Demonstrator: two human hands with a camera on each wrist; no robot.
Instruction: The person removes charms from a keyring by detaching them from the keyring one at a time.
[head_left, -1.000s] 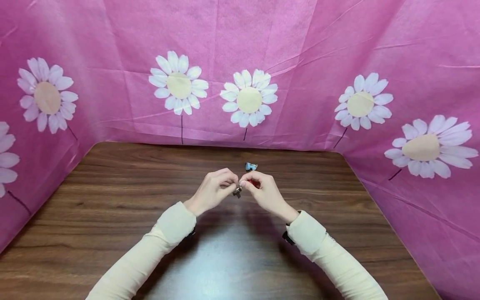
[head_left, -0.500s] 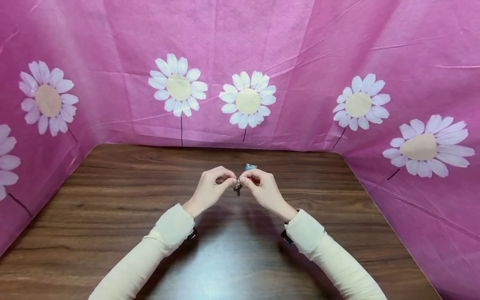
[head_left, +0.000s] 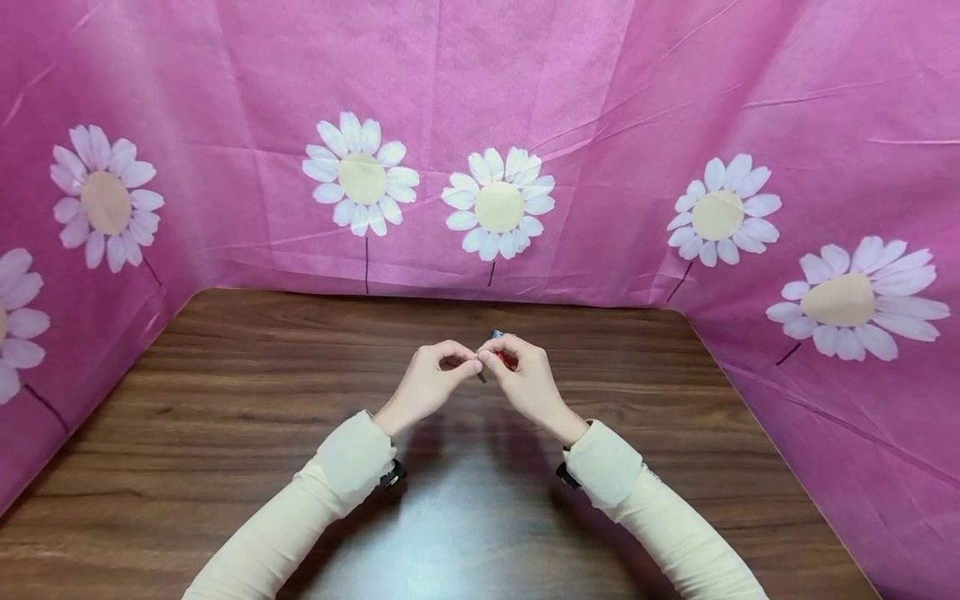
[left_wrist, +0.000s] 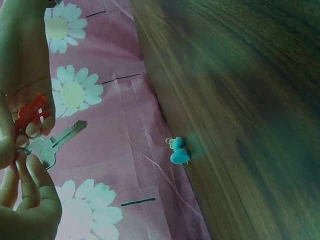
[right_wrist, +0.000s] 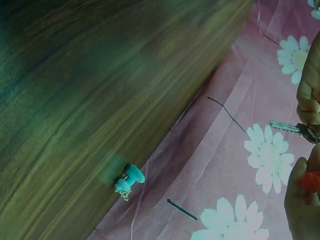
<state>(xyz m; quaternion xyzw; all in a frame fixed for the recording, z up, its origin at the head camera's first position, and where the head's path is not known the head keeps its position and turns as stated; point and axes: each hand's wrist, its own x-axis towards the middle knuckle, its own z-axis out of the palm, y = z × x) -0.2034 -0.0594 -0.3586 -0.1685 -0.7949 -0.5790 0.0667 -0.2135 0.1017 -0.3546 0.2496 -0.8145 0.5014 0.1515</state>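
My left hand [head_left: 431, 379] and right hand [head_left: 528, 379] meet fingertip to fingertip over the table, both pinching a small metal key ring [left_wrist: 22, 149]. From it a silver key [left_wrist: 60, 142] sticks out past the fingers; in the head view only a dark bit of it shows below them. A red figure-shaped charm [left_wrist: 31, 114] lies against my right palm, partly covered by the fingers. Beyond the right hand, a blue charm [left_wrist: 179, 152] with a gold-coloured chain lies on the table, mostly hidden in the head view.
The brown wood-grain table [head_left: 225, 417] is enclosed at the back and sides by a pink cloth [head_left: 585, 217] printed with white daisies. The blue charm sits toward the table's far side.
The key, hanging below the fingertips before, has turned and is now mostly covered by them. My left hand has shifted slightly right, closer to the right hand.
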